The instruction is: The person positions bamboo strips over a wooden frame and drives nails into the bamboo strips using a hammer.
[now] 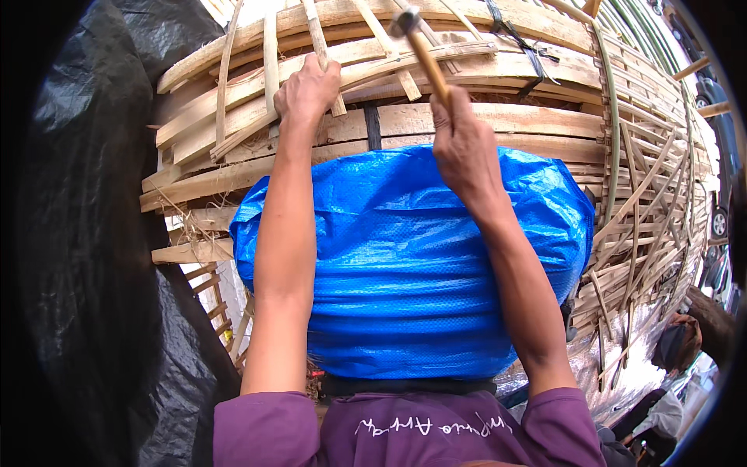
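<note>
Head view, blue tarp [412,265] before bamboo frame [467,124]

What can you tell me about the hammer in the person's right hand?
The hammer has a pale wooden handle and a small dark metal head, blurred at the top. The right hand grips the handle's lower end, holding it raised and tilted to the left above the bamboo frame. Whether the head touches the frame cannot be told.

Bamboo frame [482,124] – blue tarp bundle [405,265] on it.
</note>
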The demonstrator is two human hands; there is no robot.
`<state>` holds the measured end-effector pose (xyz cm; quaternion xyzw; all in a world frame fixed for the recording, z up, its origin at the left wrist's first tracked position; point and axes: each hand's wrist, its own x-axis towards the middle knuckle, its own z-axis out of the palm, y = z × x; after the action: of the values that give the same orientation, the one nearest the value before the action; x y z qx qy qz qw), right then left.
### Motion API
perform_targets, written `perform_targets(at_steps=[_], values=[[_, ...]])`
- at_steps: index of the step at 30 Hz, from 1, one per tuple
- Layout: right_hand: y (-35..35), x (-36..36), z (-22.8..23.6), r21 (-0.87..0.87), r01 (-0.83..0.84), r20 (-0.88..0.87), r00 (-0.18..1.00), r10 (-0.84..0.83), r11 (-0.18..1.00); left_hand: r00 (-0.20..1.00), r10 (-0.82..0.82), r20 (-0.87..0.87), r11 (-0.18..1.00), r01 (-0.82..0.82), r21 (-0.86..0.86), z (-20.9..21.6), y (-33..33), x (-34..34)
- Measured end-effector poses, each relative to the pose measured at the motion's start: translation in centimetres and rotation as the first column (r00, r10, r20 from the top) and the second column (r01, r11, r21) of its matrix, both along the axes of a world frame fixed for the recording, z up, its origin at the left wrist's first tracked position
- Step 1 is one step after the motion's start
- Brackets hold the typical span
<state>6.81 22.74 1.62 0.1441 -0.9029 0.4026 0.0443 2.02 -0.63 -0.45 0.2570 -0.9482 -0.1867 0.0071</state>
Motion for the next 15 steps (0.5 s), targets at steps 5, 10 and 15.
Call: perform_targets(at_steps=[5,10,15], values=[[-1.0,0.3,0.2,0.041,-0.048,-0.035,0.998,0.050,0.998,0.999,0.032,0.006,0.999,-0.032,-0.003,-0.1,-0.3,0.1],[0.1,0.2,0.4,-0.071,0.035,-0.004,0.999,-0.036,0.997,0.999,0.033,0.011,0.999,-0.033,-0.014,0.8,0.3,0.0],[0.4,-1.6,-2.0,-0.147,0.020,0.013,1.000,-0.018,0.989,0.998,0.047,-0.030,0.999,-0.047,-0.006,1.2,0.7,-0.3]])
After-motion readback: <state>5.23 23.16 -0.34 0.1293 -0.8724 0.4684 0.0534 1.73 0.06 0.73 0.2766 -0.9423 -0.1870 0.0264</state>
